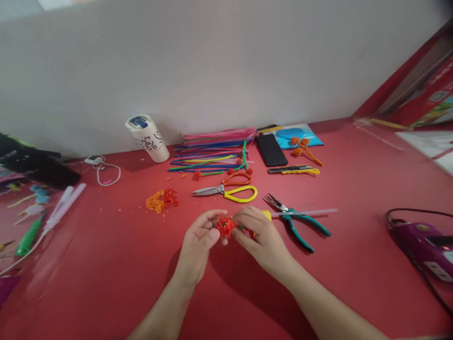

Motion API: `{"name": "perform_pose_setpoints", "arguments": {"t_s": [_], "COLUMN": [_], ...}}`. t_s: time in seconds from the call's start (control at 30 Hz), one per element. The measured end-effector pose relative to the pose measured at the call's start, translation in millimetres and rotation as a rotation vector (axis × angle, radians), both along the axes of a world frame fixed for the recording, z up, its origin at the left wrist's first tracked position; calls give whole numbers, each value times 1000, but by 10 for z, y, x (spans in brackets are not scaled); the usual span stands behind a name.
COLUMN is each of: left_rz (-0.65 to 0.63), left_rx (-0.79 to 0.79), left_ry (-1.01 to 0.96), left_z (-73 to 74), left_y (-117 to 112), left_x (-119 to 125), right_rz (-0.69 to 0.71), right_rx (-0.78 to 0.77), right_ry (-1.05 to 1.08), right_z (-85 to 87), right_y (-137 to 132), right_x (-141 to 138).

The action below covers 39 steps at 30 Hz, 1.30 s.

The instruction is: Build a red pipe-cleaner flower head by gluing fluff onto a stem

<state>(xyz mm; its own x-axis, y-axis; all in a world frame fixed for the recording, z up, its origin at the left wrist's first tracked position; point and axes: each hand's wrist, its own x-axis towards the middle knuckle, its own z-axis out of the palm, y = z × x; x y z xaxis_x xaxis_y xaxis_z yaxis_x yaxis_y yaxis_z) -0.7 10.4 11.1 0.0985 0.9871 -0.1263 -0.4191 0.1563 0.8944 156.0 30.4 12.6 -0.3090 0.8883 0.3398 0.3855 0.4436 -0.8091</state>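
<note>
Near the table's front middle, my left hand (200,245) pinches a fuzzy red pipe-cleaner flower (225,226) between thumb and fingers. My right hand (260,236) is closed at the flower's right side, its fingertips around a bit of green stem (241,227). A yellow part with a translucent glue stick (307,212) shows behind my right hand; most of it is hidden, and I cannot tell whether that hand touches it. Beyond the hands lie scissors (224,188) with one orange-red and one yellow handle. Teal-handled needle-nose pliers (295,222) rest to the right, partly under the glue stick.
Orange and red fuzz clippings (161,200) lie left of the scissors. Behind are pipe cleaners (208,151), a phone (272,150), a cutter knife (292,169) and an orange pipe-cleaner sprig (306,148). A white tumbler (148,139) stands by the wall. A purple corded device (424,245) sits far right.
</note>
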Motion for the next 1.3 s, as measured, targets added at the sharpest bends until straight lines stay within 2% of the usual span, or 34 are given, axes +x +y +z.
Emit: {"name": "perform_pose_setpoints", "arguments": {"t_s": [0.1,0.2,0.3,0.43,0.53,0.6,0.73,0.87,0.93,1.13,1.3], "left_rz": [52,118,183,219,222,209,160,150,152,174,217], "left_rx": [46,192,378,570,631,597,427,223,100,16,30], "left_ry": [26,295,451,534,533,475,292,177,180,244,282], "left_z": [-14,-30,-31,-15,15,40,80,129,172,295,268], "left_y": [-13,-30,-74,-134,-147,-145,-130,-101,-75,65,246], "left_x": [6,35,69,72,60,64,98,62,-15,-327,-447], "right_rz": [-60,-111,-105,-67,-54,-51,-53,-36,-38,-205,-178], "right_rx": [-1,35,89,160,213,234,232,170,114,-46,-130], "right_ry": [36,69,94,123,133,122,72,-22,-84,-277,-465], "right_z": [30,49,46,27,30,41,67,73,52,-57,8], "right_y": [-28,-52,-69,-86,-96,-105,-150,-225,-242,-65,125], "right_x": [-9,-17,-34,-61,-64,-64,-86,-70,4,380,445]}}
